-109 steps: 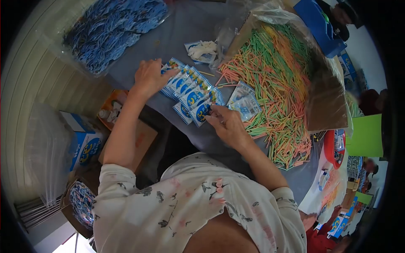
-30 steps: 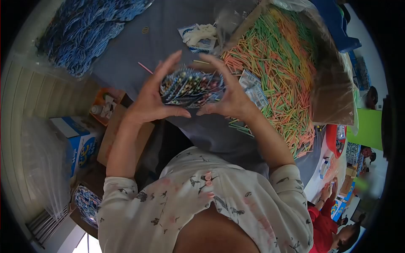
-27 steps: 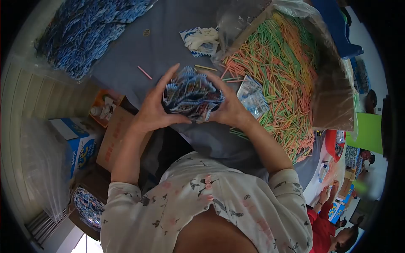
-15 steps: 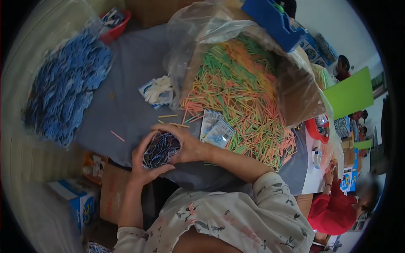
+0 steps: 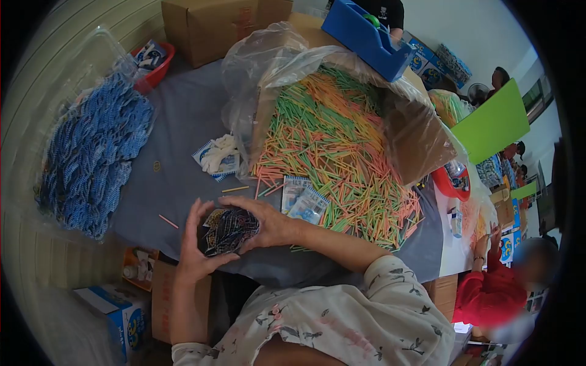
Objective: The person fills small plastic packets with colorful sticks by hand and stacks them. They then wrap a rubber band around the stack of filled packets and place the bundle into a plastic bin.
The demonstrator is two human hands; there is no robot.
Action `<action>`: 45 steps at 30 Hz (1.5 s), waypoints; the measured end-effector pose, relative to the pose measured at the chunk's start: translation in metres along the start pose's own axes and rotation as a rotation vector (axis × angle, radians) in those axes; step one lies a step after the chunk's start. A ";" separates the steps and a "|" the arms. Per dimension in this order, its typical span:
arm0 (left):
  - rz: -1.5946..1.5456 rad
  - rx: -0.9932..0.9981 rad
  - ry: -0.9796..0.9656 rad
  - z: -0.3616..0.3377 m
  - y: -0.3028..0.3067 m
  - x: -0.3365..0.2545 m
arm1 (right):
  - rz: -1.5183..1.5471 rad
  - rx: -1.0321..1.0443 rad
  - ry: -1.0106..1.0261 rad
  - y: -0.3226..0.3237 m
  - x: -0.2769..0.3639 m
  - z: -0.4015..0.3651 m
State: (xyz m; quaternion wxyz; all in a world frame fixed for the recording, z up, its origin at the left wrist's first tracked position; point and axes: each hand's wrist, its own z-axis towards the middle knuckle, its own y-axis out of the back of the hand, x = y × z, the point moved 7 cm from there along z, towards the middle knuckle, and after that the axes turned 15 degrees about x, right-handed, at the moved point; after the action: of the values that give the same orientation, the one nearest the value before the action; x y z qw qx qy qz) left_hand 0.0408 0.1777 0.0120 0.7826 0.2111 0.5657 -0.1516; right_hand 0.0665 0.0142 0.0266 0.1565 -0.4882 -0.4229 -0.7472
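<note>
Both hands are wrapped round a bundle of packets, held at the near edge of the table, which is covered in grey cloth. The left hand cups it from below and from the outer side, fingers curled up round it. The right hand closes over the top and the other side, so the bundle is squeezed between the two palms.

Just beyond the right hand, two flat packets lie on the edge of a big pile of coloured sticks in green, orange and yellow, spilling from a plastic-lined cardboard box across the right half of the table. A single pink stick lies on the cloth near the left hand, with a rubber band further in. Toward the middle sits a packet with something white crumpled on it. At the left edge is a clear bag of blue packets, and a red bowl sits at the far left corner. A person in red works off to the right.
</note>
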 end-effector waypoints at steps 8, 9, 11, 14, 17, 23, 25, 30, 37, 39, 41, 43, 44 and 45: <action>0.207 -0.056 0.089 0.007 -0.008 -0.002 | 0.063 0.017 -0.045 -0.001 -0.015 0.004; 0.192 -0.076 0.161 0.003 -0.010 0.001 | 0.047 -0.006 -0.079 -0.002 -0.013 0.004; 0.102 -0.090 0.029 0.008 -0.009 -0.014 | 0.051 -0.033 -0.043 -0.007 0.003 0.002; 0.245 -0.049 0.010 0.003 -0.008 -0.026 | 0.012 -0.062 -0.044 -0.006 -0.009 0.003; 0.126 -0.026 0.023 0.003 -0.004 0.007 | 0.057 -0.042 -0.094 -0.006 -0.017 0.008; 0.493 0.022 0.097 0.005 -0.002 -0.044 | -0.045 -0.008 -0.135 -0.010 -0.015 0.001; 0.610 0.048 0.075 0.013 -0.008 -0.056 | -0.093 0.018 -0.130 -0.013 -0.022 -0.001; 0.780 0.161 0.236 0.032 -0.018 -0.049 | -0.106 0.043 -0.189 -0.011 -0.019 0.005; 0.657 0.343 0.206 0.042 -0.012 -0.033 | -0.303 0.012 -0.125 -0.014 -0.009 0.005; 0.633 0.332 0.187 0.038 -0.013 -0.028 | -0.415 0.001 -0.190 -0.015 -0.013 0.002; 0.625 0.240 0.102 0.032 -0.009 -0.031 | -0.436 -0.036 -0.200 -0.013 -0.004 0.002; 0.609 0.209 0.078 0.032 -0.004 -0.035 | -0.455 -0.073 -0.214 -0.011 0.002 0.003; 0.587 0.178 0.059 0.032 0.000 -0.038 | -0.316 -0.081 -0.296 -0.010 -0.005 0.002; 0.590 0.180 0.057 0.034 0.004 -0.042 | -0.177 -0.088 -0.376 -0.010 -0.011 0.001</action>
State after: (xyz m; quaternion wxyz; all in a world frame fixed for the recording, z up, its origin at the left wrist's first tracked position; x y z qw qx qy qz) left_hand 0.0578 0.1642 0.0617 0.7549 0.4389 0.4858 0.0388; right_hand 0.0663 0.0192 0.0125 -0.0129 -0.5864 -0.4530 -0.6714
